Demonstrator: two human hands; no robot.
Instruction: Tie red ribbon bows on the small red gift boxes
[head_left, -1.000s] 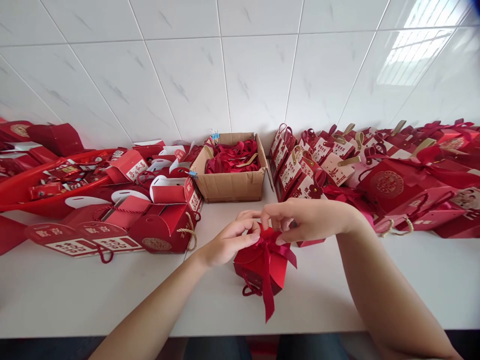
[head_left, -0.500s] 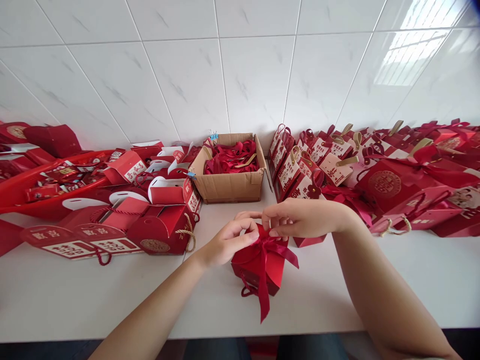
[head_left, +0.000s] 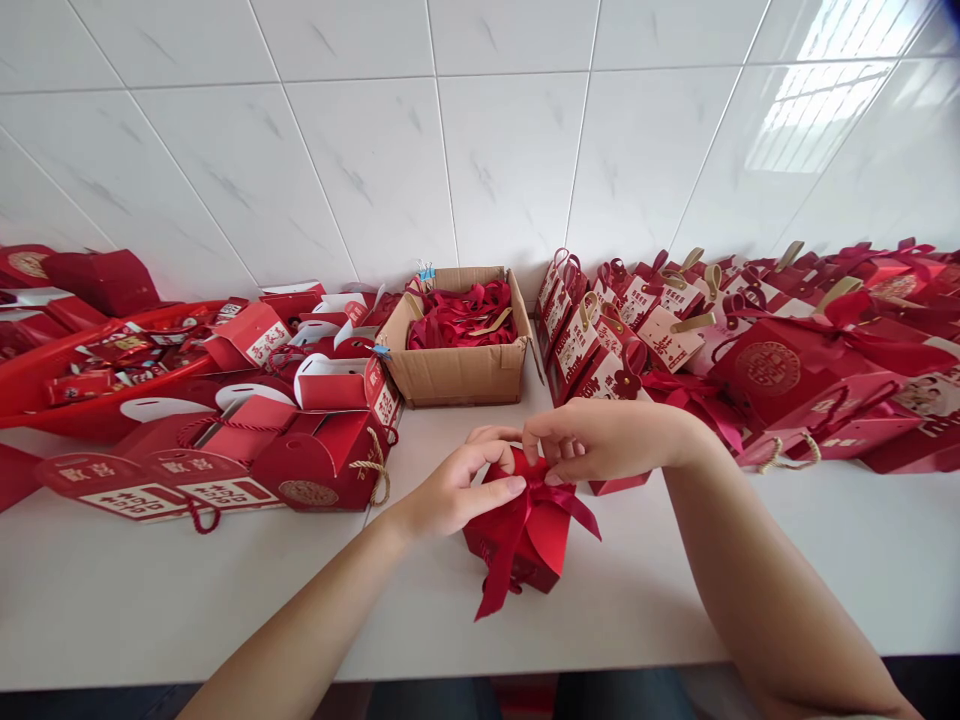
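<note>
- Left hand (head_left: 454,490): fingers bent, thumb extended, tips at the ribbon bow; whether they pinch it cannot be told.
- Right hand (head_left: 604,440): wrist arched, fingers curled down to the bow's other side; their grip on it cannot be told.
- Far left: glossy red plastic basin (head_left: 34,378), curved rim, holding small shiny wrapped packets (head_left: 79,386).
- Left: folded red card boxes (head_left: 315,470) with rounded flaps, white inner faces and twisted cord handles, one cord (head_left: 371,465) straw-coloured.
- Centre, rear: open corrugated cardboard carton (head_left: 457,378), brown and matt, heaped with loose satiny red ribbons (head_left: 465,318); blue clips at its edge.
- Centre, front: small faceted red gift box (head_left: 551,540) on the smooth white tabletop (head_left: 225,600), beneath both hands; a satin ribbon (head_left: 500,572) crosses its top, one tail hanging over the front.
- Right: close-set rows of printed cartons (head_left: 577,345) with looped straps; beside them, a larger red box (head_left: 772,365) with a round gold emblem.
- Behind: glossy white tiles (head_left: 360,170) with grey veining.
</note>
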